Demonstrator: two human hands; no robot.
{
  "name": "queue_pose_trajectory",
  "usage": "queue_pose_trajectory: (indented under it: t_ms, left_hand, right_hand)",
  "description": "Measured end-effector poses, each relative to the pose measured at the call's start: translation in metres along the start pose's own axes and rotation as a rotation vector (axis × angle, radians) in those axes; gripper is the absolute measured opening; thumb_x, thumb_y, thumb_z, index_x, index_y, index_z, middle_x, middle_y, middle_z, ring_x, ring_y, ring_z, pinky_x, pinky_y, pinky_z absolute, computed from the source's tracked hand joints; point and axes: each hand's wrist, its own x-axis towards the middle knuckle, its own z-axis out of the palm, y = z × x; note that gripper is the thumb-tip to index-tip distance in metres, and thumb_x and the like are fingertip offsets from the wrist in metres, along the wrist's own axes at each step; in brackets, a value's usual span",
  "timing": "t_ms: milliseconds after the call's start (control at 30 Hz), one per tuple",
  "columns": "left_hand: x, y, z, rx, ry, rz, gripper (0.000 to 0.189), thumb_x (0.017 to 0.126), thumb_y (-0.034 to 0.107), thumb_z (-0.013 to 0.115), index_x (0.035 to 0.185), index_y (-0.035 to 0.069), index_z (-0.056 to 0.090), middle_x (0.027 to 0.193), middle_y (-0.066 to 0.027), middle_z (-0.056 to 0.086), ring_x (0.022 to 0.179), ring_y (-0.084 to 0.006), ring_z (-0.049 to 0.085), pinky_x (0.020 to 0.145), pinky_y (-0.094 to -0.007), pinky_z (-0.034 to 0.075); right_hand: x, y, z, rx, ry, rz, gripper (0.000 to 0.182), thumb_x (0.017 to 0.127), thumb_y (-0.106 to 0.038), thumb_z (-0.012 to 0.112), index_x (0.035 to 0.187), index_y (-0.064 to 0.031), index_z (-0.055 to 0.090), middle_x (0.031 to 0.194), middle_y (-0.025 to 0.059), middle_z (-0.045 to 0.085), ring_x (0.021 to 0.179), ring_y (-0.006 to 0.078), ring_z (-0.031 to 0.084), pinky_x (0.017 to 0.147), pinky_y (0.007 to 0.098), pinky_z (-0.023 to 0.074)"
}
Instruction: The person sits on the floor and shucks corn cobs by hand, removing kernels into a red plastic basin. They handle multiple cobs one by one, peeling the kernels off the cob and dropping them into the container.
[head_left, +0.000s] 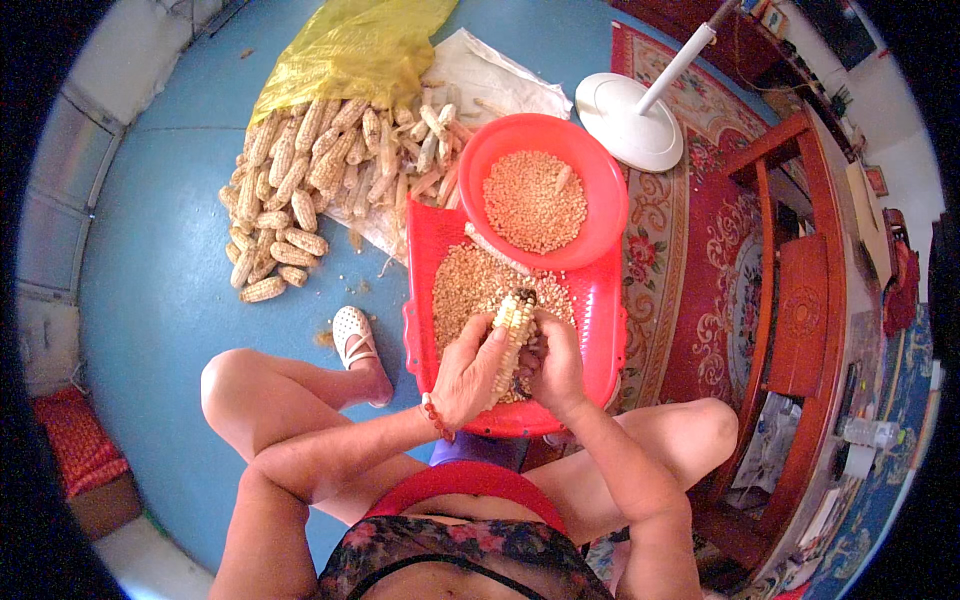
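Both hands are around one partly shelled ear of corn (513, 322), whose far tip is dark. My left hand (471, 367) grips its left side, thumb along the rows. My right hand (556, 360) is curled against its right side, with the fingers partly hidden. Beneath them lies a red plastic tray (596, 345) holding loose corn kernels (465, 300). A round red basin (616, 191) with more kernels (532, 199) rests over the tray's far end. Against the basin's near edge lies a pale corncob (491, 246), partly covered by it.
A heap of corn ears (300, 165) spills from a yellow woven sack (360, 52) at the far left. Bare cobs (431, 142) lie on a white sheet (495, 75). A white round stand base (630, 124) stands on the patterned carpet (652, 247). Wooden furniture (802, 315) borders the right.
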Motion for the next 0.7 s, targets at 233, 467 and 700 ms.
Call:
queue_pose_trajectory:
  t_ms: [233,467,700]
  left_hand:
    - [-0.006,0.015,-0.001,0.248,-0.004,0.102,0.037,0.084,0.021,0.054,0.11,-0.003,0.044,0.076,-0.0119,0.056,0.069,-0.0158,0.055,0.059,-0.031,0.045]
    - [-0.008,0.014,-0.002,0.449,-0.029,0.245,0.037,0.082,0.015,0.057,0.112,-0.002,0.044,0.087,-0.0101,0.056,0.078,-0.0137,0.053,0.068,-0.028,0.044]
    - [-0.011,0.005,0.001,0.578,-0.038,0.35,0.035,0.081,0.011,0.057,0.111,-0.003,0.042,0.083,-0.0125,0.056,0.074,-0.0164,0.055,0.064,-0.0287,0.045]
  right_hand:
    - [0.001,0.006,-0.007,0.003,-0.038,-0.067,0.037,0.09,-0.037,0.04,0.087,-0.0044,0.057,0.071,-0.0004,0.055,0.062,0.0084,0.05,0.055,0.0252,0.0413]
    - [-0.01,-0.012,0.001,-0.223,-0.015,-0.206,0.022,0.086,-0.022,0.053,0.089,-0.0005,0.057,0.07,-0.0005,0.054,0.059,0.0056,0.047,0.05,0.0223,0.0391]
    - [-0.008,-0.013,-0.002,-0.342,-0.04,-0.294,0.016,0.08,-0.011,0.048,0.087,0.0019,0.054,0.069,0.0083,0.057,0.062,0.0163,0.054,0.058,0.0335,0.0443]
